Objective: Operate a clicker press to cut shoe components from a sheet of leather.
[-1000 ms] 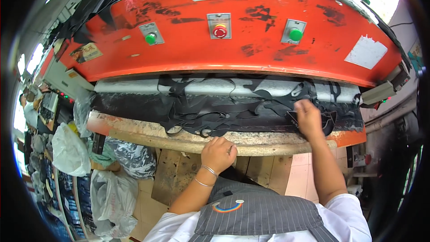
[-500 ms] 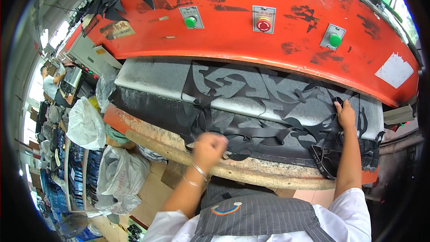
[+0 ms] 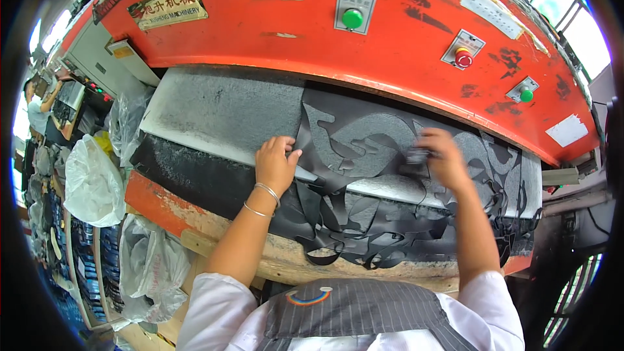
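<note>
A black sheet (image 3: 364,112) with curved cut-outs, leather-like, lies on the grey press bed (image 3: 221,104). My left hand (image 3: 276,164) rests at the sheet's left border. Its fingers are bent, with thumb and forefinger closed at the sheet's edge. Over the middle of the sheet is my right hand (image 3: 447,159), smeared by motion. Its fingers are closed round a small dark thing (image 3: 415,161), too blurred to name. Black offcut strips (image 3: 390,231) hang in a tangle over the front edge of the bed.
Above the bed runs the red press beam (image 3: 260,32), with a green button (image 3: 352,19), a red stop button (image 3: 463,58) and another green button (image 3: 526,94). A wooden rail (image 3: 286,270) lies in front. White plastic bags (image 3: 94,185) stand at left; another person (image 3: 40,114) works far left.
My view has swung left. My left hand has gone from above the offcuts up to the sheet's left border. My right hand has come inward from the bed's right end.
</note>
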Demonstrator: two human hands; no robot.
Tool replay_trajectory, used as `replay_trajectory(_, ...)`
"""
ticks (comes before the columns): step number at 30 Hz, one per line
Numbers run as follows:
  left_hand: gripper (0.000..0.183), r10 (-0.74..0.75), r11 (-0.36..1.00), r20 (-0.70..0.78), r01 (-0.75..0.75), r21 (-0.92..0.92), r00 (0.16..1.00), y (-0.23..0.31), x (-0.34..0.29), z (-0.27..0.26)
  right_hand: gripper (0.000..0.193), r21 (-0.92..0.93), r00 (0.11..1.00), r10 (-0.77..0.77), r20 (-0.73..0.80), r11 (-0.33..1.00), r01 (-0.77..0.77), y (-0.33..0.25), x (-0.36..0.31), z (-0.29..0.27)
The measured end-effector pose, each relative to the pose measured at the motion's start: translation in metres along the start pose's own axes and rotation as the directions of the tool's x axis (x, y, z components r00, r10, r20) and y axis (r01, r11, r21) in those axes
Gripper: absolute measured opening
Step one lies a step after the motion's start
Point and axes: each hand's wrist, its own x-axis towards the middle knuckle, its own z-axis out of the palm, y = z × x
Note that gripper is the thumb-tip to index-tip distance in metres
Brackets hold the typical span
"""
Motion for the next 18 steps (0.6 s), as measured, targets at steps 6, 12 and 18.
replay_trajectory(6,0.076,0.147,0.975,-0.181,-0.173,-0.140,0.972,-0.016,-0.006,0.008,0.037,0.052,0.777,-0.445,0.444,0.879,0.474,-0.100,0.121,0.146)
replay_trajectory(12,0.080,0.085,0.986,-0.046,-0.090,-0.142,0.995,-0.028,-0.013,0.007,0.065,-0.028,0.927,-0.271,0.259,0.957,0.288,-0.101,0.098,0.151)
replay_trajectory(18,0.077,0.135,0.983,-0.062,-0.142,-0.119,0.989,-0.028,-0.008,0.006,0.076,-0.046,0.997,-0.027,0.076,0.998,0.030,-0.108,0.041,0.186)
